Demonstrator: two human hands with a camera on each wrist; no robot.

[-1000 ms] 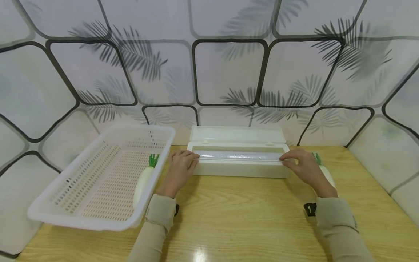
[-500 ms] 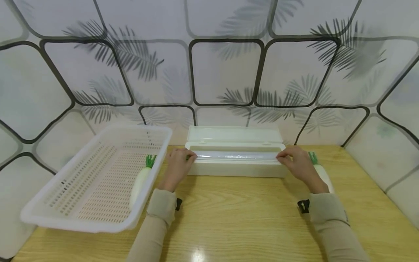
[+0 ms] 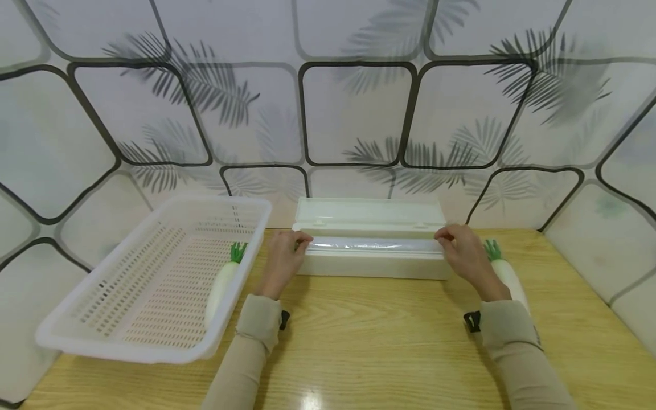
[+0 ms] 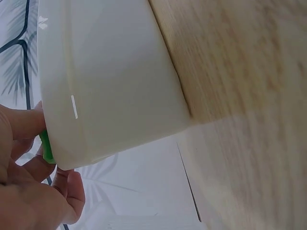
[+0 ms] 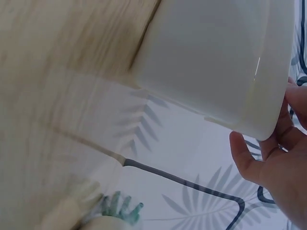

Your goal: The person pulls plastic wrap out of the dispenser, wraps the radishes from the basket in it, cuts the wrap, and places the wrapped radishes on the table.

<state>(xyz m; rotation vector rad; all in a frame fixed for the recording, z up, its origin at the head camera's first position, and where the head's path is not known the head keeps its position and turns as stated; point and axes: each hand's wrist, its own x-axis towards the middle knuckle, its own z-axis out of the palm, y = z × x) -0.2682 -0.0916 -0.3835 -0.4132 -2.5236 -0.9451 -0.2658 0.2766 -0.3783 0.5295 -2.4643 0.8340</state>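
Observation:
A long white cling film dispenser box (image 3: 371, 266) sits against the back wall, its lid (image 3: 370, 210) raised. A shiny strip of cling film (image 3: 376, 244) spans its opening. At the left end my left hand (image 3: 281, 256) pinches the film edge between thumb and fingertips. My right hand (image 3: 468, 259) pinches it at the right end. In the left wrist view a small green piece (image 4: 46, 147) shows between the left fingers and the box corner. In the right wrist view the right fingers (image 5: 247, 155) curl by the other corner.
A white perforated basket (image 3: 123, 356) stands at left with a white radish (image 3: 220, 290) inside. Another white radish (image 3: 507, 276) lies on the wooden table (image 3: 379, 347), just right of my right hand. A patterned wall covering (image 3: 359, 114) rises behind and along both sides.
Both hands have risen slightly at the box ends, and the film strip between them now sits a little higher over the opening. The box, basket and radishes stay in place.

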